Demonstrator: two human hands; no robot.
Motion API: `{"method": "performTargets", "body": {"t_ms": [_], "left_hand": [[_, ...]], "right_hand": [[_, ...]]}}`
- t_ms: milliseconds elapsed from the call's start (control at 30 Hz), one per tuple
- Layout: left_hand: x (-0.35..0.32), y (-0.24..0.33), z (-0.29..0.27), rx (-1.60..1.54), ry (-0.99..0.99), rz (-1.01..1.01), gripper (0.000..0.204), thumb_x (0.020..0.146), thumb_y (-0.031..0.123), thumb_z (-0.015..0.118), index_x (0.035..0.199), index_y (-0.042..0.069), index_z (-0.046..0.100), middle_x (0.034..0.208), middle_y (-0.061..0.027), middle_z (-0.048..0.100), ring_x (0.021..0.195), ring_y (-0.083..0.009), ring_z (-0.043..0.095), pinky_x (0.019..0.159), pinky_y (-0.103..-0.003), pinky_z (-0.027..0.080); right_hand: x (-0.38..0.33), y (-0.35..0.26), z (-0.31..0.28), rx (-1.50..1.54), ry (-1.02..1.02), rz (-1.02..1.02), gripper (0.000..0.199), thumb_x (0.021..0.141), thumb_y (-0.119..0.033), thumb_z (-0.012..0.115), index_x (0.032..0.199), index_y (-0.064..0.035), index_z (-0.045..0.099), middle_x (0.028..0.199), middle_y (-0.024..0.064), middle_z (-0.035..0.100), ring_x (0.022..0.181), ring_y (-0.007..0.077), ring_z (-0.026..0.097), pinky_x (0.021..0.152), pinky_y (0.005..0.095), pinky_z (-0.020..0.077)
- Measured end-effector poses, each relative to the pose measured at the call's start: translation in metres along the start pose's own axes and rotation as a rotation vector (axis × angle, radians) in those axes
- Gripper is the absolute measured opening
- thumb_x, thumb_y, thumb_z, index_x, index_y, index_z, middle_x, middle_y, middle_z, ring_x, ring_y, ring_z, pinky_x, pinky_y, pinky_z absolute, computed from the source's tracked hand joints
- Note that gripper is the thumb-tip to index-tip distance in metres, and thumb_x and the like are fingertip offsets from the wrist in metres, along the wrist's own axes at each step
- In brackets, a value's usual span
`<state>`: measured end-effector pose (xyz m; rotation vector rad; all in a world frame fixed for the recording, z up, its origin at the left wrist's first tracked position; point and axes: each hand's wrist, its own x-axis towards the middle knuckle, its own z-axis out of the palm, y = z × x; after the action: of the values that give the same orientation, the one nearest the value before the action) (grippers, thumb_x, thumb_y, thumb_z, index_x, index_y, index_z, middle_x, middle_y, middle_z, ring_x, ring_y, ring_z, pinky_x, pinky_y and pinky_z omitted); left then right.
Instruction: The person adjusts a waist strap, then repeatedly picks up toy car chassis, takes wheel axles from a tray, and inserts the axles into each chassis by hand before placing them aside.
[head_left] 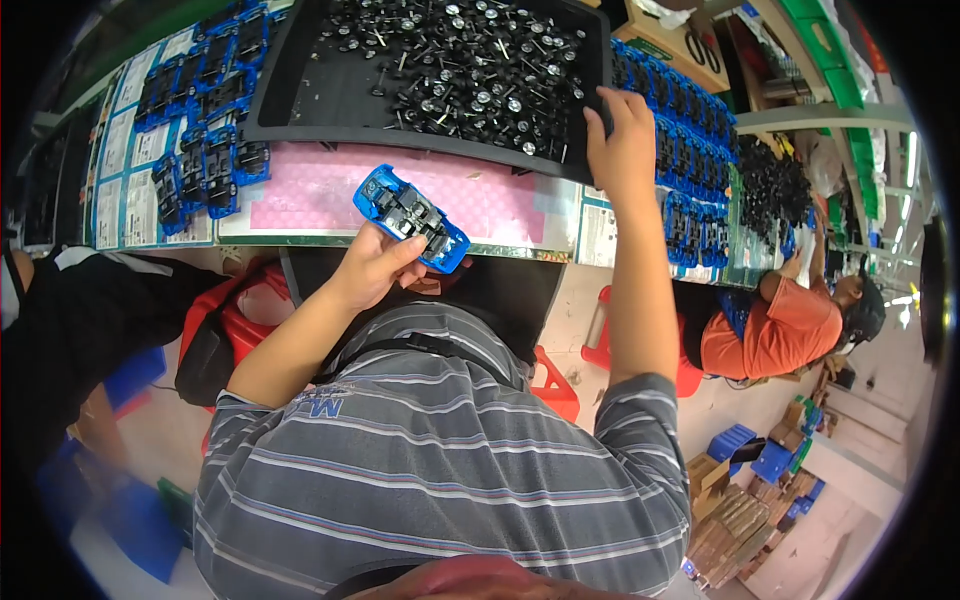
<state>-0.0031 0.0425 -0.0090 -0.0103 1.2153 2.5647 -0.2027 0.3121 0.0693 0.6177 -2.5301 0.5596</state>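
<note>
My left hand (375,265) holds a blue toy car body (410,217) upside down, its black underside showing, just in front of the table edge. My right hand (622,135) reaches up to the near right rim of a black tray (300,100) and its fingers dip among several small black wheel-and-axle parts (470,60) heaped in it. Whether the fingers have closed on a part is hidden. A pink mat (320,195) lies on the table under the tray's front edge.
Rows of blue toy cars lie on the table at the left (205,120) and at the right (690,130). A person in an orange shirt (775,330) sits at the right. Red stools (240,320) stand below the table, and cardboard boxes (730,510) and blue crates lie on the floor at lower right.
</note>
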Motion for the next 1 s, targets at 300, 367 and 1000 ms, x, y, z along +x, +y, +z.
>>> {"method": "performTargets", "body": {"t_ms": [300, 367, 1000], "left_hand": [[-0.013, -0.011, 0.000, -0.013, 0.156, -0.006, 0.022, 0.094, 0.018, 0.068, 0.108, 0.004, 0.057, 0.084, -0.0022, 0.063, 0.063, -0.0068, 0.055, 0.054, -0.021, 0.045], [-0.014, -0.014, 0.000, -0.021, 0.142, -0.015, 0.022, 0.095, 0.019, 0.068, 0.107, 0.004, 0.058, 0.078, -0.0018, 0.062, 0.059, -0.0062, 0.054, 0.057, -0.022, 0.049], [0.011, -0.019, 0.004, 0.017, 0.047, 0.031, 0.038, 0.103, 0.034, 0.054, 0.127, 0.006, 0.048, 0.103, -0.0093, 0.063, 0.083, -0.0147, 0.062, 0.068, -0.028, 0.051]], "right_hand": [[0.041, 0.031, 0.055, -0.426, -0.320, 0.021, 0.022, 0.080, -0.013, 0.076, 0.101, -0.0084, 0.073, 0.116, 0.0020, 0.062, 0.102, 0.0334, 0.061, 0.082, 0.0451, 0.0523], [0.041, 0.029, 0.055, -0.418, -0.318, 0.037, 0.022, 0.079, -0.015, 0.078, 0.099, -0.0093, 0.073, 0.118, 0.0010, 0.061, 0.104, 0.0331, 0.061, 0.082, 0.0458, 0.0518], [-0.099, -0.128, -0.005, 0.634, -0.278, 0.089, 0.045, 0.067, -0.008, 0.088, 0.101, -0.0038, 0.058, 0.117, 0.0153, 0.064, 0.107, 0.0302, 0.064, 0.093, 0.0369, 0.0496]]}}
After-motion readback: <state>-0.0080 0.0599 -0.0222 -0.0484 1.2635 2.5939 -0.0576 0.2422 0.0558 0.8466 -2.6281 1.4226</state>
